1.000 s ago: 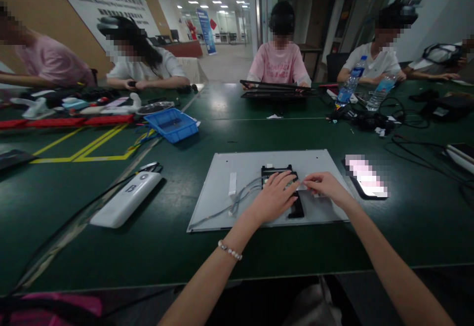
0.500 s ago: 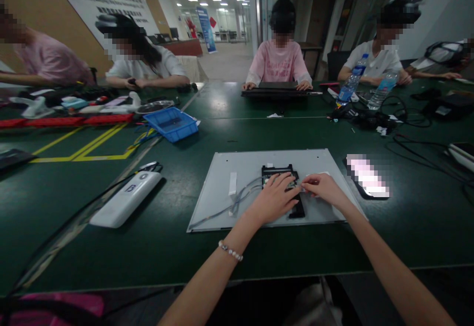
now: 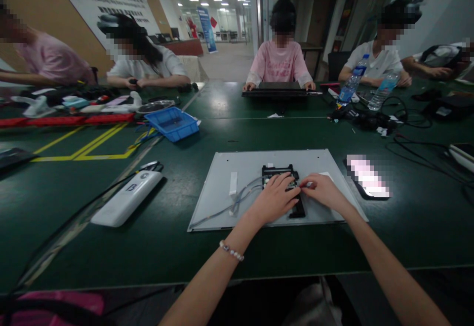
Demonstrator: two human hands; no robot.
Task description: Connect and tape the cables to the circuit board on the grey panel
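A flat light-grey panel lies on the table before me, with a black plastic frame on its middle. My left hand rests palm down over this frame, fingers stretched out, hiding much of it. Just right of those fingers, my right hand is pinched at the frame's edge; what its fingertips hold is too small to make out. Thin grey wires run from the frame to the panel's lower left corner. A white strip is stuck on the panel's left part.
Left of the panel lies a white power bank with a black cable. A phone with a lit screen is close to the panel's right edge. Farther off are a blue tray and two bottles. Several people sit around the green table.
My right hand's fingertips have shifted slightly left, closer to my left fingers. The left hand stays nearly where it was. At the far right, a person's arms have moved.
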